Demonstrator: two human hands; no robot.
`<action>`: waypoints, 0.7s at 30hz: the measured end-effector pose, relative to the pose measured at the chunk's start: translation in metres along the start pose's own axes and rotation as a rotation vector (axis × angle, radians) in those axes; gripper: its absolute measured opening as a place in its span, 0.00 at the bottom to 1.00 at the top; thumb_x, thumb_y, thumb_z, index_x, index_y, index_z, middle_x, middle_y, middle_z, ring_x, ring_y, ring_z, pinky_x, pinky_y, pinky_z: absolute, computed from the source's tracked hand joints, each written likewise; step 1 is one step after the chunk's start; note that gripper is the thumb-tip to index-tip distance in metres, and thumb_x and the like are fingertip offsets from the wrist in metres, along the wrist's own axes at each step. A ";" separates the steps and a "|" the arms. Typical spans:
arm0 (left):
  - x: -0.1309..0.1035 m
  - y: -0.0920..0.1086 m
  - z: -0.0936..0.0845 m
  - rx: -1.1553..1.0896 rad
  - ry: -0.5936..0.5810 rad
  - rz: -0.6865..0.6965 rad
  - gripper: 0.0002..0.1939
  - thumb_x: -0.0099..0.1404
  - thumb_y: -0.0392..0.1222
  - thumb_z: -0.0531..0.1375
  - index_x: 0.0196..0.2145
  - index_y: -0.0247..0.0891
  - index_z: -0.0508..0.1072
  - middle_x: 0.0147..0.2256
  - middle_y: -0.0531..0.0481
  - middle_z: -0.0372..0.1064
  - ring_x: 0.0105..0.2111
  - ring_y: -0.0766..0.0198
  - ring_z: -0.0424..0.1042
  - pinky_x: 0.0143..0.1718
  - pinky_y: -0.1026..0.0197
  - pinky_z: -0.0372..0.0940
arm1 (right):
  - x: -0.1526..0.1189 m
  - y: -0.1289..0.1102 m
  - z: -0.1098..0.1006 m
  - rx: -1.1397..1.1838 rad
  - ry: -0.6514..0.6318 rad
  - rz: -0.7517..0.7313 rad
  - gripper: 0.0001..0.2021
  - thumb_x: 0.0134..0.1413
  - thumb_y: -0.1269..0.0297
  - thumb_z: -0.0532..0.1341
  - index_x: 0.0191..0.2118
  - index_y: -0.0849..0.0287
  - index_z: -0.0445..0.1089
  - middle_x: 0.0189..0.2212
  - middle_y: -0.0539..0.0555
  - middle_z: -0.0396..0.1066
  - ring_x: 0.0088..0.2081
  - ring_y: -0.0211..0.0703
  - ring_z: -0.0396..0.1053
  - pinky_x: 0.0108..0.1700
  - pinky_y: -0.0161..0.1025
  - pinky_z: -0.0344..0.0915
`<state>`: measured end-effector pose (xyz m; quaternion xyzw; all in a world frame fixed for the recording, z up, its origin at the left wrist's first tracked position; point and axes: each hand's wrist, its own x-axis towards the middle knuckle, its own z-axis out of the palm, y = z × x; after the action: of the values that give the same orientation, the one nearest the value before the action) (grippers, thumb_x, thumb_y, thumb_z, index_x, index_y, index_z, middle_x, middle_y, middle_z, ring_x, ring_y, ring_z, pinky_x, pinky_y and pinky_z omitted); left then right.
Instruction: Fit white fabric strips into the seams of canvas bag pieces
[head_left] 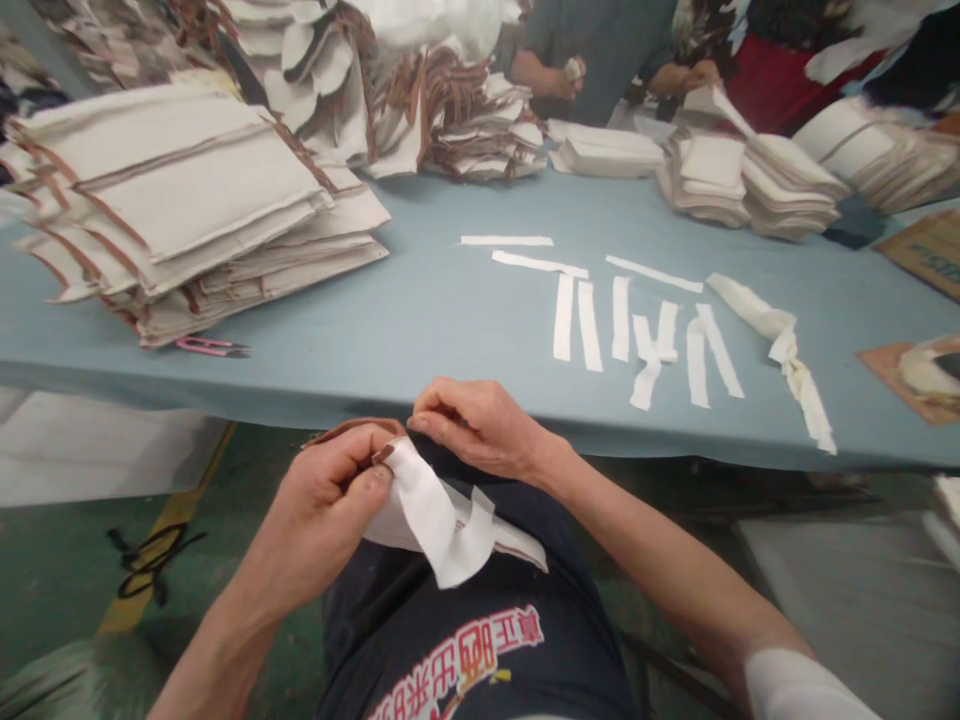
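Pinched between the thumb and fingers of my left hand (334, 495) is a white fabric piece (431, 515) with a brown edging (356, 430). Its loose white end hangs down and curls in front of my dark apron. Close by on the right, my right hand (480, 425) has its thumb and fingertips pressed together near the top of the piece. Whatever those fingertips hold is too small to make out. Both hands are in front of the table's near edge.
Several white strips (562, 318) lie on the blue-covered table (420, 300), with a twisted cream strip (754, 305) to their right. Pink thread snips (206, 346) lie beside a stack of white panels (187, 190). More fabric piles (705, 170) line the back, where co-workers stand.
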<state>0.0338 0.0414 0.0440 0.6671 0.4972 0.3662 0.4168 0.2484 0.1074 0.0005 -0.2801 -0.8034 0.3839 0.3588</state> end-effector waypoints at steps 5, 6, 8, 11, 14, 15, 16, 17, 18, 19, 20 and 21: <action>0.006 0.018 -0.005 0.042 -0.033 0.086 0.13 0.63 0.37 0.57 0.24 0.40 0.78 0.28 0.53 0.78 0.27 0.63 0.75 0.28 0.66 0.67 | 0.006 -0.027 -0.017 0.032 0.049 -0.172 0.21 0.75 0.48 0.64 0.57 0.63 0.72 0.53 0.61 0.81 0.54 0.45 0.79 0.58 0.42 0.73; 0.006 0.023 -0.006 0.053 -0.039 0.125 0.14 0.64 0.37 0.57 0.23 0.40 0.78 0.27 0.53 0.78 0.27 0.63 0.75 0.27 0.66 0.67 | 0.008 -0.032 -0.017 0.026 -0.001 -0.228 0.24 0.74 0.46 0.65 0.60 0.63 0.70 0.56 0.63 0.80 0.57 0.46 0.78 0.60 0.43 0.73; 0.005 0.033 -0.007 0.089 -0.066 0.175 0.16 0.65 0.37 0.56 0.22 0.41 0.77 0.23 0.56 0.76 0.22 0.66 0.73 0.24 0.67 0.65 | 0.014 -0.039 -0.017 -0.024 -0.090 -0.318 0.25 0.73 0.43 0.65 0.57 0.62 0.71 0.50 0.60 0.81 0.51 0.45 0.79 0.58 0.44 0.72; -0.004 0.046 -0.009 0.148 -0.055 0.144 0.15 0.66 0.38 0.55 0.24 0.42 0.78 0.21 0.58 0.77 0.18 0.68 0.72 0.21 0.69 0.63 | 0.020 -0.043 -0.020 -0.177 -0.155 -0.348 0.22 0.68 0.40 0.68 0.40 0.57 0.72 0.31 0.48 0.75 0.34 0.40 0.70 0.51 0.45 0.66; -0.015 0.050 -0.011 0.140 -0.001 0.015 0.11 0.64 0.41 0.58 0.28 0.42 0.78 0.22 0.56 0.79 0.19 0.65 0.74 0.19 0.69 0.65 | 0.020 -0.051 -0.027 -0.231 -0.234 -0.270 0.23 0.68 0.43 0.68 0.31 0.55 0.67 0.23 0.44 0.64 0.29 0.37 0.61 0.41 0.40 0.57; -0.018 0.049 -0.012 0.126 0.004 -0.022 0.09 0.64 0.42 0.58 0.28 0.42 0.77 0.21 0.56 0.78 0.18 0.64 0.74 0.18 0.68 0.64 | 0.020 -0.055 -0.030 -0.204 -0.272 -0.233 0.21 0.69 0.46 0.67 0.30 0.55 0.67 0.23 0.44 0.63 0.28 0.37 0.60 0.38 0.39 0.54; -0.020 0.048 -0.012 0.113 0.005 -0.044 0.09 0.63 0.43 0.58 0.28 0.43 0.76 0.21 0.56 0.77 0.17 0.64 0.73 0.17 0.68 0.64 | 0.019 -0.060 -0.032 -0.163 -0.312 -0.190 0.19 0.70 0.50 0.65 0.30 0.56 0.66 0.24 0.44 0.63 0.28 0.36 0.60 0.35 0.38 0.52; -0.020 0.047 -0.011 0.102 0.012 -0.051 0.08 0.64 0.43 0.58 0.29 0.43 0.76 0.21 0.56 0.77 0.17 0.64 0.73 0.16 0.68 0.64 | 0.019 -0.064 -0.033 -0.120 -0.349 -0.140 0.16 0.69 0.54 0.64 0.31 0.56 0.66 0.24 0.44 0.63 0.27 0.35 0.60 0.34 0.38 0.50; -0.021 0.046 -0.011 0.100 0.018 -0.043 0.08 0.63 0.42 0.58 0.30 0.43 0.76 0.21 0.56 0.78 0.17 0.64 0.73 0.16 0.68 0.65 | 0.019 -0.068 -0.034 -0.082 -0.378 -0.084 0.14 0.68 0.56 0.63 0.31 0.56 0.67 0.25 0.44 0.63 0.27 0.34 0.59 0.33 0.37 0.50; -0.020 0.045 -0.011 0.103 0.028 -0.026 0.08 0.63 0.42 0.58 0.30 0.44 0.76 0.21 0.57 0.78 0.17 0.64 0.73 0.17 0.69 0.65 | 0.020 -0.070 -0.034 -0.049 -0.399 -0.030 0.12 0.66 0.58 0.63 0.32 0.56 0.67 0.25 0.43 0.63 0.26 0.33 0.59 0.33 0.36 0.50; -0.019 0.044 -0.010 0.110 0.043 -0.008 0.08 0.63 0.41 0.58 0.30 0.44 0.77 0.21 0.57 0.78 0.17 0.65 0.73 0.17 0.69 0.66 | 0.020 -0.071 -0.034 -0.023 -0.415 0.019 0.11 0.65 0.58 0.63 0.32 0.56 0.68 0.25 0.43 0.63 0.26 0.33 0.58 0.32 0.36 0.50; -0.019 0.043 -0.010 0.116 0.058 0.013 0.08 0.63 0.40 0.58 0.29 0.44 0.78 0.21 0.57 0.78 0.16 0.66 0.73 0.17 0.70 0.66 | 0.021 -0.072 -0.035 0.002 -0.430 0.061 0.11 0.63 0.57 0.64 0.32 0.56 0.68 0.25 0.43 0.62 0.26 0.33 0.58 0.32 0.36 0.51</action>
<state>0.0359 0.0185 0.0859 0.6824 0.5253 0.3587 0.3603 0.2508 0.0977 0.0824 -0.2157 -0.8522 0.4463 0.1674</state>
